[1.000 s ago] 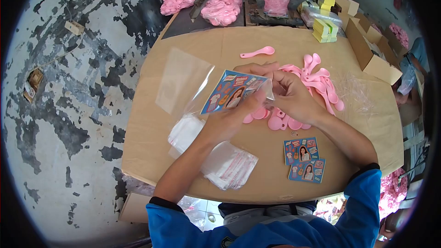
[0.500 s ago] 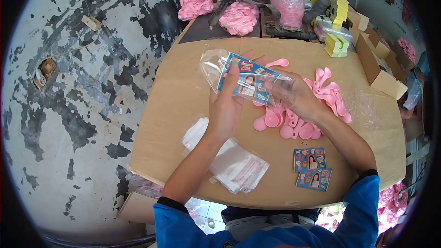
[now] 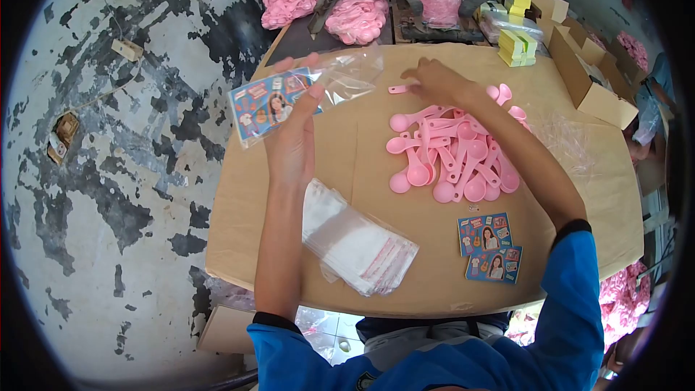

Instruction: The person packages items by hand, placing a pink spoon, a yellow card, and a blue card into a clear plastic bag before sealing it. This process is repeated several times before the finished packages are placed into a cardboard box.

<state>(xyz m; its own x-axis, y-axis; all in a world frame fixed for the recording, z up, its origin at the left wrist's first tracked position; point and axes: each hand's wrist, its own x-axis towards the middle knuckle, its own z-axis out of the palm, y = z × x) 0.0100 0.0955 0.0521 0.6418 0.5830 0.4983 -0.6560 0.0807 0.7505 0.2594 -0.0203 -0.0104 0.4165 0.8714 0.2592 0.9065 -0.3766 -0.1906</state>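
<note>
My left hand (image 3: 293, 119) pinches a clear plastic bag (image 3: 355, 72) with a blue printed card (image 3: 271, 105) inside it. The bag's clear end points to the right, and the thumb lies over the card's right part. Beyond the heap of pink plastic spoons (image 3: 474, 148), my right hand (image 3: 438, 83) has its fingers curled down on a single pink spoon (image 3: 399, 89). That spoon's handle sticks out to the left; its bowl is hidden under the hand.
Flat clear bags (image 3: 362, 246) lie stacked at the front left. Two blue printed cards (image 3: 494, 264) overlap at the front right. Yellow card stacks (image 3: 517, 47) and an open cardboard box (image 3: 590, 76) stand at the back right. Bagged pink items (image 3: 358, 18) sit behind the table.
My right hand has let go of the bag and moved to the spoon beyond the heap. My left hand has carried the bagged card to the left and turned it.
</note>
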